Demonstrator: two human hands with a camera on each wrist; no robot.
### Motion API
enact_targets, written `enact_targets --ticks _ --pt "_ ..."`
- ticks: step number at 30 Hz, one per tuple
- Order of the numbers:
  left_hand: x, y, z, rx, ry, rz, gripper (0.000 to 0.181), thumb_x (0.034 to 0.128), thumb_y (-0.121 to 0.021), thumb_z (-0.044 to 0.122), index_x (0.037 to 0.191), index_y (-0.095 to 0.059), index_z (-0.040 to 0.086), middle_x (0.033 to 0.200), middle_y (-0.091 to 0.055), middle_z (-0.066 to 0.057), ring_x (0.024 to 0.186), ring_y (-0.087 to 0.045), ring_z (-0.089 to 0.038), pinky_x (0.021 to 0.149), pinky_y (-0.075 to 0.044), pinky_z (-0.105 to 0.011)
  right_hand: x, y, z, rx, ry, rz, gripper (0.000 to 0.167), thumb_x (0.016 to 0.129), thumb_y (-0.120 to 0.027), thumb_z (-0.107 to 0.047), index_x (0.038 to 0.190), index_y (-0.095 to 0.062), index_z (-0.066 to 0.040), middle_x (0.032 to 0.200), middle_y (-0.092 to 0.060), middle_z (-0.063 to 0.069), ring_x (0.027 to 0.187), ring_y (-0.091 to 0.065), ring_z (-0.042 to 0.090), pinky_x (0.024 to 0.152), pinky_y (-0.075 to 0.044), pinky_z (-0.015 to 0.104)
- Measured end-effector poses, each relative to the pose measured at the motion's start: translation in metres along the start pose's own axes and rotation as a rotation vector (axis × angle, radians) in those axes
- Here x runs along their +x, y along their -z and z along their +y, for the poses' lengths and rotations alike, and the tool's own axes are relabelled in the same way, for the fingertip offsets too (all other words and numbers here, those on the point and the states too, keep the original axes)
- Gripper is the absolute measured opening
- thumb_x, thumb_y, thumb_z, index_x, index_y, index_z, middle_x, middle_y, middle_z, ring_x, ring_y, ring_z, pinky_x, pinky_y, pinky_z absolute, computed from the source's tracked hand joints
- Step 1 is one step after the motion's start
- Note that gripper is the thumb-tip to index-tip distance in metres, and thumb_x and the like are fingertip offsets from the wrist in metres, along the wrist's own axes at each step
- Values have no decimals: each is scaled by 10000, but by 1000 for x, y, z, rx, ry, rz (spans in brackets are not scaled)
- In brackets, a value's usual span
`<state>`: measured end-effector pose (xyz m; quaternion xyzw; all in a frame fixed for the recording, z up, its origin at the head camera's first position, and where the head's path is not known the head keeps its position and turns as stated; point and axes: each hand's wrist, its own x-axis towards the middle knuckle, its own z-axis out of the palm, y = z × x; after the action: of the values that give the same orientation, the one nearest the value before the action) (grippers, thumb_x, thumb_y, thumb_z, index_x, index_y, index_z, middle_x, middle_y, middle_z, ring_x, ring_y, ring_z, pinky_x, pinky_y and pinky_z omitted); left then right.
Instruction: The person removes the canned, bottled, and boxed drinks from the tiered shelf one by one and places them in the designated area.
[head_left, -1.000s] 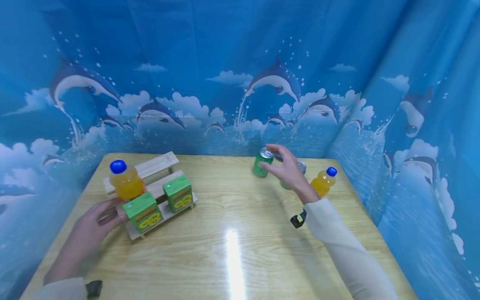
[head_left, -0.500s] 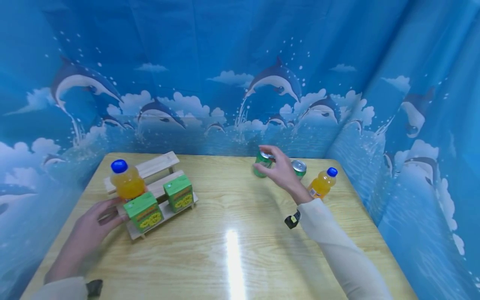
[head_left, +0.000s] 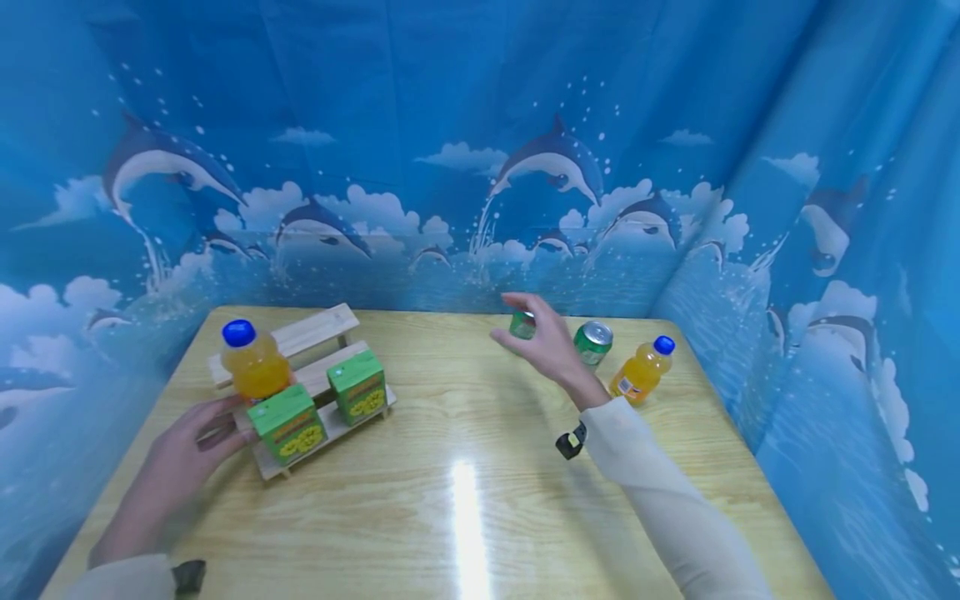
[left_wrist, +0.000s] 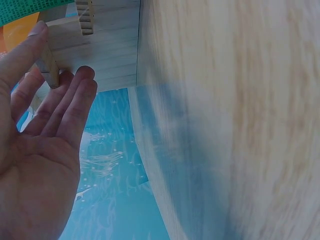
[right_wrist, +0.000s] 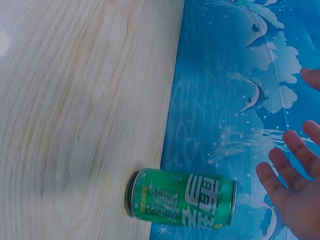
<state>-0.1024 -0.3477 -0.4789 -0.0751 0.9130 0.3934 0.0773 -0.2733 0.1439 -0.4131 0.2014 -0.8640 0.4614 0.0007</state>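
Seems R hand (head_left: 543, 340) is mid-reach for back can (head_left: 522, 325), at worktop's (head_left: 405, 492) far edge; fingers spread, nothing gripped; next prob. calls for curling round it; L hand (head_left: 187, 442) holds end of the 1 rack (head_left: 315, 331); 2 cans incl. front can (head_left: 592, 343); 2 bottles, left bottle (head_left: 258, 367) on rack, right bottle (head_left: 642, 371) on worktop; 2 boxes on rack, left box (head_left: 288, 423) & right box (head_left: 357, 387).

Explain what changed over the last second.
The right hand has moved left, hiding more of the left green metal can, revealing more of the right green metal can and a blue-capped orange plastic bottle. Nothing visibly grasped or released. Left hand, pale wooden rack, cans and bottle stayed put.
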Motion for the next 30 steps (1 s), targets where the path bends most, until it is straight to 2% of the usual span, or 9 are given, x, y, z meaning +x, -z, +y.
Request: enact_targets --ticks 6,11,20,30 --pt "0 -1 -1 -6 -4 -5 826 1084 -640 522 1670 -356 14 1700 -311 -372 1471 -443 -617 1144 -490 -731 2 -8 -5 -17 -3 -11 667 1015 -790 -379 1593 -530 -174 1599 -563 70 1487 -524 291 1269 -473 573" --pt "0 -1 -2 -9 -3 -7 835 1082 -640 527 1670 -351 10 1697 -313 -374 1470 -445 -616 1145 -489 -731 4 -14 -9 -6 -8 -16 669 1009 -792 -383 1588 -533 -173 1600 -562 61 1492 -523 285 1284 -462 543" --pt "2 -1 -1 -16 11 -1 855 1070 -659 533 1672 -348 11 1705 -303 -372 1475 -440 -616 1146 -490 -731 8 -27 -15 -1 27 -26 661 1000 -797 -368 1574 -547 -155 1579 -570 74 1496 -520 348 1280 -462 567" --pt "1 -1 -1 -12 2 5 828 1079 -657 507 1669 -356 11 1708 -303 -367 1469 -444 -616 1145 -491 -735 12 -43 -27 -1 39 -39 660 992 -802 -371 1571 -557 -173 1571 -577 19 1486 -539 274 1291 -461 493"
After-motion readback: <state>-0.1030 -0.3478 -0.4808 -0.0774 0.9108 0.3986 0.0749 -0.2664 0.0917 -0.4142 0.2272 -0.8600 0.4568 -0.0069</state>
